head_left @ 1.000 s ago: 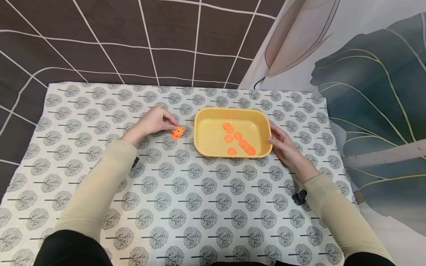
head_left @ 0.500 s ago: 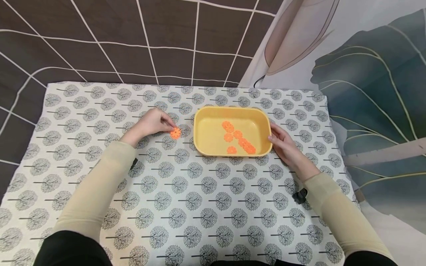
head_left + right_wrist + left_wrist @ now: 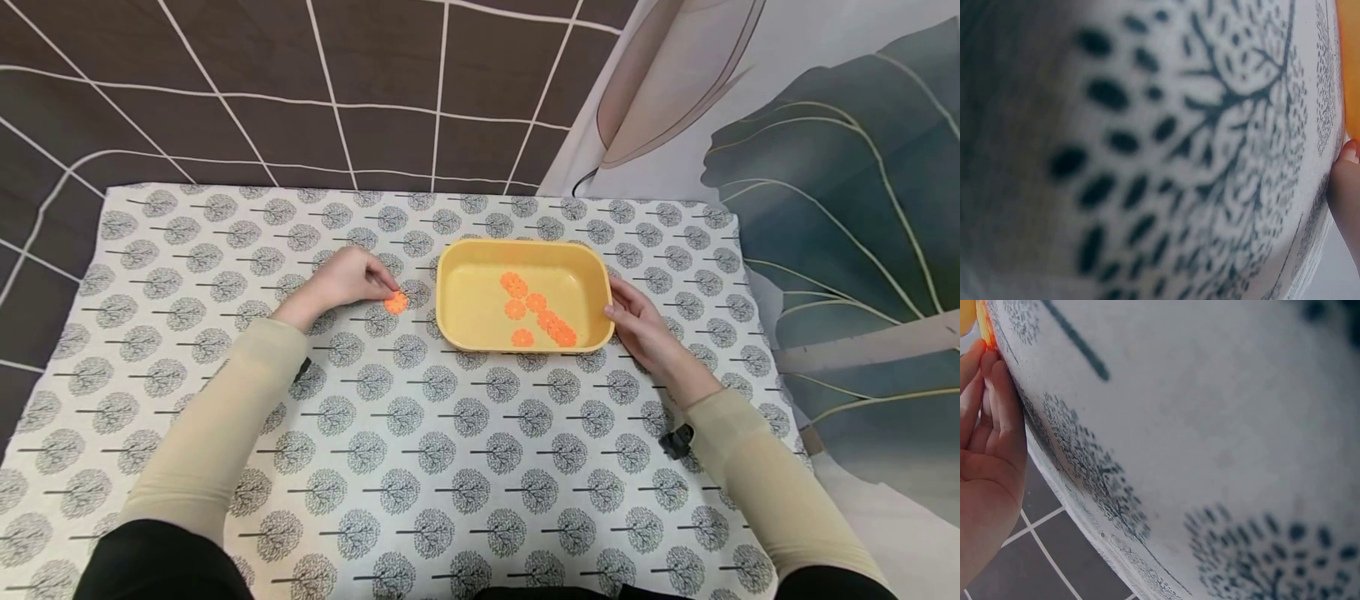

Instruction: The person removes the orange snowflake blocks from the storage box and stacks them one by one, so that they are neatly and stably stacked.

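Orange and scalloped, a disc (image 3: 396, 303) sits pinched at its edge by the left hand (image 3: 347, 278), over the tablecloth (image 3: 465, 383) left of a yellow tray (image 3: 468, 302) holding more orange pieces (image 3: 522, 338). Thumb and fingers apart, the right hand (image 3: 647, 335) rests against the tray's right end, apparently to steady it. Fingertips (image 3: 990, 359) hide part of the disc, contact with the tablecloth is unclear, and the right wrist view shows only a thumb (image 3: 1346, 178).

No text, label or number can be read anywhere.
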A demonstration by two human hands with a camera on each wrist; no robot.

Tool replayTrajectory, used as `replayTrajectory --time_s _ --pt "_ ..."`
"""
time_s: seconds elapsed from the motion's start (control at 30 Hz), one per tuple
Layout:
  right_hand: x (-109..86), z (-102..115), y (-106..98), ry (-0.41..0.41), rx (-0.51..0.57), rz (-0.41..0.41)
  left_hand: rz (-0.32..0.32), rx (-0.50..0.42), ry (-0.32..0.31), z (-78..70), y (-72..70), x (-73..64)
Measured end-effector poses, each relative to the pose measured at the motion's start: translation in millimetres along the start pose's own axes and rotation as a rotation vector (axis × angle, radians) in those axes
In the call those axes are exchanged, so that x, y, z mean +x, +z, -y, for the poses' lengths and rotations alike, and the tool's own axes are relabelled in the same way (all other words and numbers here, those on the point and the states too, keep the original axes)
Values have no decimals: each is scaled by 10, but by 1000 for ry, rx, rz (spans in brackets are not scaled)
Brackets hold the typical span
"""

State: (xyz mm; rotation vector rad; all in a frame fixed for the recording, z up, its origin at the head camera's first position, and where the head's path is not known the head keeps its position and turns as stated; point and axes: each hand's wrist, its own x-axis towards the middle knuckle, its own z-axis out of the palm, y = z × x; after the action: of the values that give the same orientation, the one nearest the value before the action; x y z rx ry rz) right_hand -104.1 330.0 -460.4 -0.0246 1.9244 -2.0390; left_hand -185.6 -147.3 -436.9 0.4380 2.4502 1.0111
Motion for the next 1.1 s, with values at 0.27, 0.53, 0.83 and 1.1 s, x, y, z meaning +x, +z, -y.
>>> replayTrajectory --time_s 0.27,0.53,0.83,1.1 --pt "13 -10 10 -16 28 6 -22 -18 3 30 -11 -4" --pt "11 -8 12 -11 41 -4 -88 -51 22 -68 -85 0" --pt "0 15 25 6 38 -11 -105 -61 91 -454 -157 106" --pt "-2 27 34 8 19 -13 -71 -101 195 -799 8 218"
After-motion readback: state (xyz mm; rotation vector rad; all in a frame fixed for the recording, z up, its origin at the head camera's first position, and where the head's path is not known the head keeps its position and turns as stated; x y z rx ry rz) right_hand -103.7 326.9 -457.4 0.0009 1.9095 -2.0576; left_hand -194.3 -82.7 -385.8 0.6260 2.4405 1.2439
